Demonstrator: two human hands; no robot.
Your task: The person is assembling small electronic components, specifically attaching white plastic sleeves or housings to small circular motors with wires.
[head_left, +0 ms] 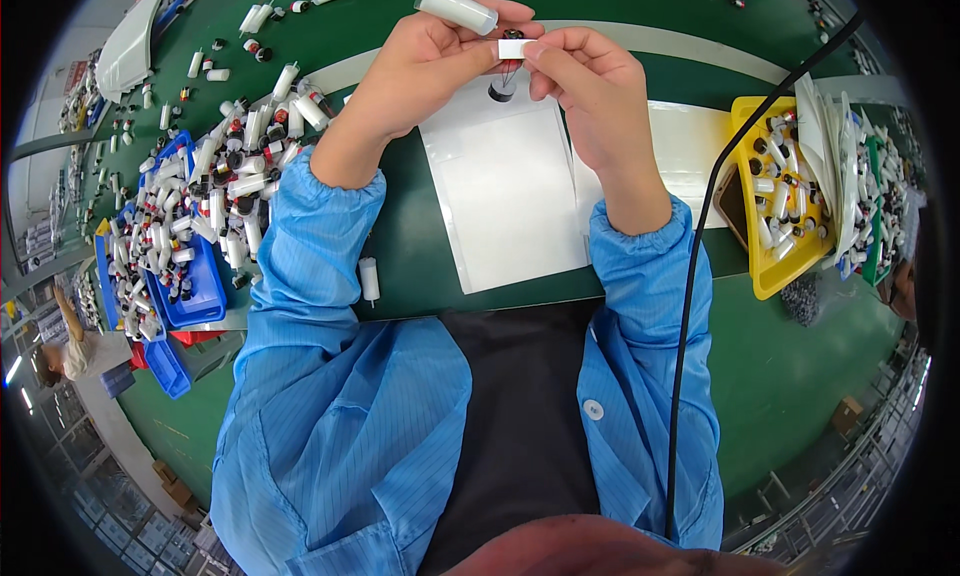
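Note:
My left hand (425, 71) is closed, with a frosted white plastic tube (455, 8) lying across its fingers. Between its thumb and fingertips is the left end of a small white rectangular piece (513, 49). The thumb and forefinger of my right hand (592, 86) pinch the right end of that same piece. A dark small part (513, 35) shows just above it. Thin wires run down from the piece to a black round cap (502, 90), which hangs over the white sheets (510, 196). The fingertips partly cover how these small parts join.
Left, a heap of white tubes with black and red ends (245, 166) spills around blue trays (205, 286). Right stands a yellow tray (775, 276) of similar parts. A black cable (690, 306) crosses beside my right arm. One tube (369, 279) lies near the table's front edge.

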